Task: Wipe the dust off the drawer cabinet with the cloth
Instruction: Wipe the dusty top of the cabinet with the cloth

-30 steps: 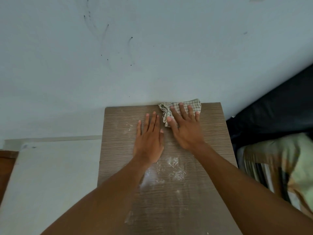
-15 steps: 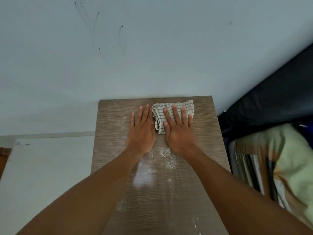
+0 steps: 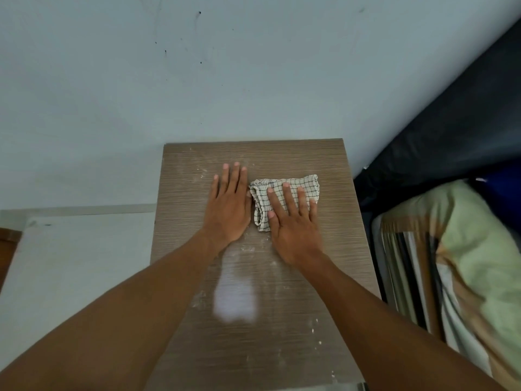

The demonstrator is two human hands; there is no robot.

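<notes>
Flat under the right hand (image 3: 293,221), checked cloth (image 3: 284,198) lies bunched.

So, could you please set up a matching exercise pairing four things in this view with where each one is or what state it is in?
Things:
1. left hand
2. right hand
3. cloth
4. white dust

Descriptions:
A. checked, crumpled, under spread fingers
B. flat on bare wood, beside the cloth
C. smeared on the cabinet top, near side, between the forearms
D. pressing down on the cloth

Pairs: 1-B, 2-D, 3-A, 4-C
</notes>
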